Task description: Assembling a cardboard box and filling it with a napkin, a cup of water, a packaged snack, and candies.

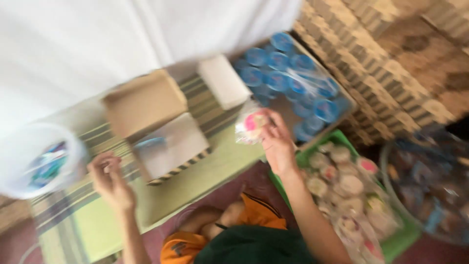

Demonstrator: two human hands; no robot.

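The picture is blurred by motion. My right hand [276,141] is raised and grips a small clear packet [250,126] with a pink and white round thing inside. It hovers between the striped mat [161,195] and a cardboard tray of blue-lidded cups [288,80]. My left hand [110,179] is over the mat with its fingers curled; something small may be pinched in it, but I cannot tell. It is close to a grey board with a striped edge [171,146].
A brown cardboard box [144,101] and a white block [223,80] lie on the mat. A white bucket [36,159] stands at left. A green tray [342,205] of wrapped round packets is at right, beside a dark basin [430,181]. Patterned paving [391,63] lies behind.
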